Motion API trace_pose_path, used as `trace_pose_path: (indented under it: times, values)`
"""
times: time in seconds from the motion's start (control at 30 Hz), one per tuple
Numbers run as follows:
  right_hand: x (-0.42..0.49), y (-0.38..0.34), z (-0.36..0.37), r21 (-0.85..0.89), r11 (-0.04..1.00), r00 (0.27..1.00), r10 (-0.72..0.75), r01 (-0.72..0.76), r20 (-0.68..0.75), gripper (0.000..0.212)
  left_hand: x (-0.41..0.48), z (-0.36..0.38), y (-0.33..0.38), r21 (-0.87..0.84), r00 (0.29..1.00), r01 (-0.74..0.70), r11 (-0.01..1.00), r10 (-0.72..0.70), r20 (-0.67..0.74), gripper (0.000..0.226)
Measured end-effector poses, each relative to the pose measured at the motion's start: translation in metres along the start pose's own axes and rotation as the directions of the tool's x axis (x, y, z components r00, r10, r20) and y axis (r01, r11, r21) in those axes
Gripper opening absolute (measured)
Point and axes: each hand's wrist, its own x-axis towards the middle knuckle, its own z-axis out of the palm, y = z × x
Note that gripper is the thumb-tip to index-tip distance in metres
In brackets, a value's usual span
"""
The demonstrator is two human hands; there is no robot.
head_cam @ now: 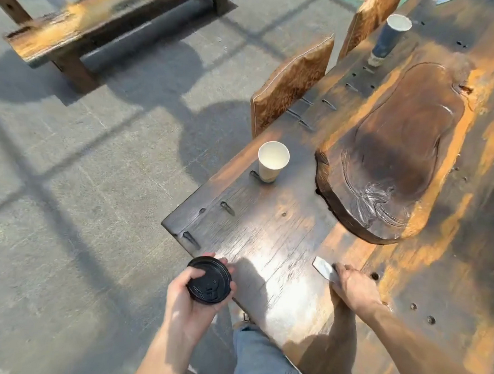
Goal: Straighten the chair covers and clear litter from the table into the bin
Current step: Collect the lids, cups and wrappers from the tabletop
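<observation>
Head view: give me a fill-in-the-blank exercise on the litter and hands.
The left hand holds a lid whose colour is ____.
The right hand pinches a pale scrap at the wooden ____.
The nearer cup, white, stands ____.
The farther cup has a wall coloured ____.
Missing: black; table; upright; blue.

A long, dark brown wooden table [266,231] with orange patches, small slots and round holes stands on the grey concrete floor [65,204]. An open white paper cup [272,162] stands upright near one long edge. Just beside it lies a big, dark, carved wooden slab [395,155]. A tall blue paper cup [389,39] stands at the far end. At the near end, a right hand [355,289] pinches a small white paper scrap [323,268] at the tabletop.
</observation>
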Motion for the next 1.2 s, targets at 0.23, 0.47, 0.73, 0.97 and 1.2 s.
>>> trace_pose_path:
  times: [0.23,0.47,0.73,0.97,1.2]
  values:
    - [0.020,-0.049,-0.058,0.717,0.692,0.993,0.115,-0.084,0.005,0.015,0.027,0.046,0.042,0.097,1.000,-0.001,0.995,-0.001,0.017,0.040]
    - [0.024,-0.133,-0.193,1.000,-0.023,0.985,-0.171,0.015,-0.019,0.013,0.045,0.098,0.056,0.313,1.000,0.016,0.950,-0.007,-0.029,0.046]
    - [0.039,-0.189,-0.242,0.981,-0.193,0.961,-0.271,0.008,-0.061,0.022,0.052,0.122,0.063,0.428,0.991,0.086,0.900,-0.123,0.060,0.055]
    - [0.064,-0.219,-0.235,0.992,-0.106,0.981,-0.172,0.069,-0.087,0.049,0.068,0.126,0.099,0.520,0.983,0.106,0.847,-0.169,0.075,0.051]
    - [0.075,-0.264,-0.247,0.986,-0.168,0.996,-0.085,-0.013,-0.001,0.029,0.093,0.128,0.162,0.695,0.953,0.087,0.713,-0.262,0.150,0.049]
